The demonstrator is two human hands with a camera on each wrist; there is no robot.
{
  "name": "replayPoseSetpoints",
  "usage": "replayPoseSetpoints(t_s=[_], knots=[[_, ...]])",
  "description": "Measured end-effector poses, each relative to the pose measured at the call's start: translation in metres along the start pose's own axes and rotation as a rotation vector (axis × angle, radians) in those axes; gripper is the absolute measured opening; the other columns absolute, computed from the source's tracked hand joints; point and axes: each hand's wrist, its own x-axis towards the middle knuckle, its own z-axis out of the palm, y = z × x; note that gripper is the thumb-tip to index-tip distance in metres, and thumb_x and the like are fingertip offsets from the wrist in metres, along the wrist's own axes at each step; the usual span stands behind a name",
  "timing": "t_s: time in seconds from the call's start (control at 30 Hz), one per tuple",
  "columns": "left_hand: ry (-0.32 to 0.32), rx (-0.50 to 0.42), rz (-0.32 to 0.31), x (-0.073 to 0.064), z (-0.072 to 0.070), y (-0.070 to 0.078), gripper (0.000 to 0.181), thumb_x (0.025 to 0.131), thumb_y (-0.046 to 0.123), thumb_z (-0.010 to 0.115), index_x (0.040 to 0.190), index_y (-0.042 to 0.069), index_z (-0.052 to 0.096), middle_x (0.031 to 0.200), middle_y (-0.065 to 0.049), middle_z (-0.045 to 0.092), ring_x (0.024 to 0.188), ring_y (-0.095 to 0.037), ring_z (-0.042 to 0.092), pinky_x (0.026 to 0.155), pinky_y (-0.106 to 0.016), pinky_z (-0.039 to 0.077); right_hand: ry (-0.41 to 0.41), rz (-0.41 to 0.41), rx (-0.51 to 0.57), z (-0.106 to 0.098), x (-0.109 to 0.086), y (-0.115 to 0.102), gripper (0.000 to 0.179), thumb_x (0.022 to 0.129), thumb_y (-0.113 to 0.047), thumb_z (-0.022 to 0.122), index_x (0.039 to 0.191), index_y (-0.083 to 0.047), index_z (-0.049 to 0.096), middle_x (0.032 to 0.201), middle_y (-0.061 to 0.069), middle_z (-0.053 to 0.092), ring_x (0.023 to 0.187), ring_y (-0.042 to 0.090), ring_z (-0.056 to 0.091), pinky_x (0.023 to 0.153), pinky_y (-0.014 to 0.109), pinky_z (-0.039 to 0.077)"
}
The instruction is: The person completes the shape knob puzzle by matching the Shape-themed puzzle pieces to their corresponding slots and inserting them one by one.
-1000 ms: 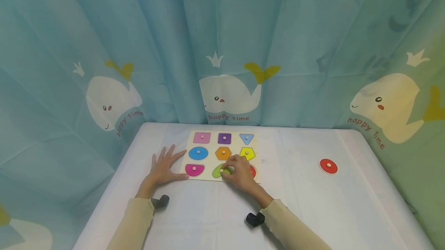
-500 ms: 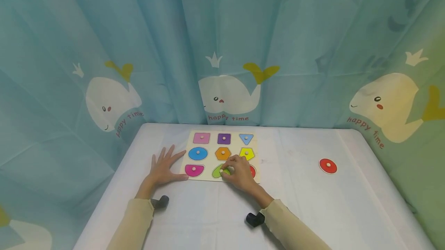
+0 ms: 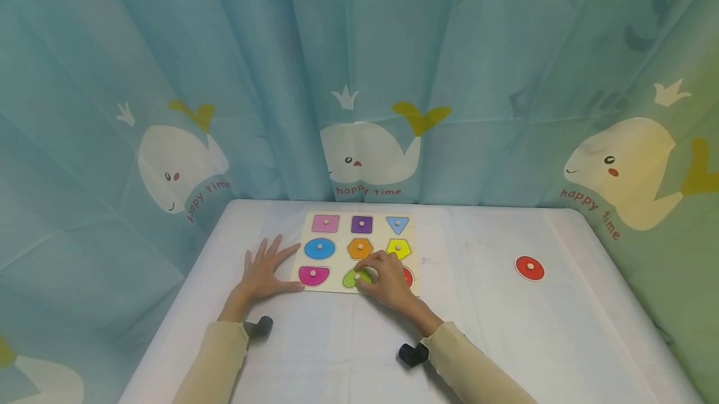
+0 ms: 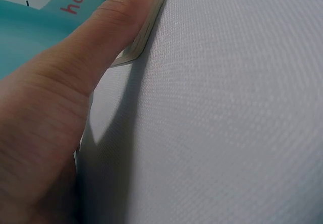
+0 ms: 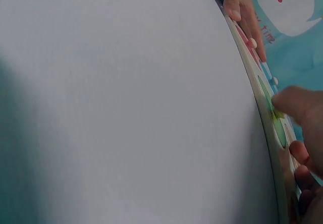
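In the head view a pale wooden knob puzzle board (image 3: 339, 283) lies on the table. My left hand (image 3: 263, 276) is spread at its left side, thumb and fingertip touching the edge; the left wrist view shows the thumb (image 4: 103, 30) along a board corner. My right hand (image 3: 387, 280) is over the bottom row, thumb and index finger parted around the knob of the green piece (image 3: 349, 277), which lies on the board. A red shape (image 3: 409, 276) beside it is partly hidden by this hand. A red round knobbed piece (image 3: 530, 268) lies apart on the right.
The board also carries a magenta half-round (image 3: 313, 276), a blue oval (image 3: 319, 248), an orange hexagon (image 3: 360, 248), a yellow pentagon (image 3: 399, 248) and a top row of shapes. A whale-print curtain (image 3: 477, 79) hangs behind the white table (image 3: 477, 341).
The right thumb and index finger have spread slightly away from the green piece's knob, which they pinched before. The left hand, the board and the red round piece stay where they were.
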Motion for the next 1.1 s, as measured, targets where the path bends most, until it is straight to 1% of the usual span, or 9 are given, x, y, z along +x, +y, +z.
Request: replayPoseSetpoints(t_s=[0.1,0.17,0.33,0.47,0.57,0.63,0.73,0.87,1.1], knots=[[0.005,-0.01,0.001,0.0,0.0,0.001,0.104,0.071,0.066,0.081,0.158,0.023,0.043,0.169,-0.022,0.014,0.153,-0.053,-0.002,0.112,-0.079,-0.009,-0.036,-0.01,-0.001,-0.004,0.0,0.001,0.045,0.084,-0.021,0.084,0.127,-0.018,0.071,0.108,0.004,0.065,0.1,0.022,0.054,0.088,0.044,0.043],[0.01,-0.013,0.005,0.0,0.0,0.001,0.104,0.071,0.066,0.081,0.158,0.023,0.043,0.169,-0.023,0.015,0.153,-0.054,-0.002,0.112,-0.079,-0.009,-0.06,-0.013,0.004,-0.005,0.0,0.002,0.054,0.084,-0.023,0.084,0.135,-0.019,0.065,0.108,0.003,0.065,0.103,0.021,0.055,0.088,0.044,0.044],[0.015,-0.012,0.01,-0.001,0.001,0.0,0.104,0.071,0.067,0.081,0.157,0.023,0.043,0.169,-0.023,0.016,0.152,-0.055,-0.001,0.111,-0.079,-0.009,-0.108,-0.027,0.059,-0.012,-0.002,0.006,0.064,0.085,-0.022,0.085,0.143,-0.019,0.058,0.112,0.005,0.063,0.103,0.02,0.055,0.088,0.041,0.045],[0.017,-0.009,0.01,0.0,0.003,-0.001,0.104,0.071,0.067,0.081,0.157,0.024,0.043,0.169,-0.023,0.016,0.152,-0.055,-0.001,0.111,-0.079,-0.009,-0.115,-0.041,0.099,-0.021,-0.003,0.007,0.067,0.086,-0.019,0.084,0.146,-0.016,0.056,0.114,0.008,0.063,0.098,0.021,0.056,0.083,0.036,0.049],[0.016,-0.008,0.009,0.0,0.003,-0.002,0.104,0.071,0.067,0.081,0.158,0.025,0.043,0.169,-0.023,0.015,0.152,-0.054,-0.002,0.111,-0.079,-0.01,-0.101,-0.048,0.106,-0.029,-0.005,0.009,0.065,0.087,-0.019,0.083,0.146,-0.015,0.055,0.115,0.009,0.064,0.096,0.022,0.057,0.081,0.036,0.051],[0.015,-0.01,0.006,0.0,0.003,-0.002,0.104,0.071,0.068,0.081,0.158,0.025,0.043,0.169,-0.022,0.015,0.153,-0.054,-0.002,0.112,-0.079,-0.01,-0.094,-0.042,0.112,-0.035,-0.006,0.011,0.064,0.088,-0.02,0.083,0.146,-0.015,0.056,0.116,0.01,0.064,0.096,0.024,0.058,0.082,0.038,0.052],[0.01,-0.013,0.007,0.0,0.004,-0.002,0.105,0.071,0.069,0.08,0.158,0.025,0.042,0.17,-0.022,0.014,0.153,-0.053,-0.003,0.112,-0.078,-0.011,-0.087,-0.022,0.115,-0.045,-0.008,0.015,0.064,0.088,-0.022,0.083,0.145,-0.015,0.056,0.119,0.012,0.064,0.102,0.026,0.06,0.087,0.04,0.053],[0.007,-0.012,0.002,-0.001,0.004,-0.003,0.105,0.071,0.069,0.08,0.158,0.024,0.042,0.17,-0.022,0.013,0.153,-0.053,-0.003,0.112,-0.078,-0.01,-0.072,-0.005,0.1,-0.06,-0.011,0.023,0.064,0.087,-0.021,0.084,0.144,-0.015,0.057,0.121,0.013,0.065,0.107,0.029,0.06,0.088,0.044,0.055],[0.016,-0.001,0.008,0.001,0.005,-0.004,0.105,0.071,0.069,0.08,0.158,0.025,0.042,0.17,-0.021,0.014,0.153,-0.053,-0.002,0.112,-0.079,-0.009,-0.016,0.041,0.078,-0.087,-0.018,0.042,0.064,0.085,-0.018,0.085,0.143,-0.017,0.059,0.118,0.013,0.066,0.103,0.03,0.06,0.087,0.048,0.053]])
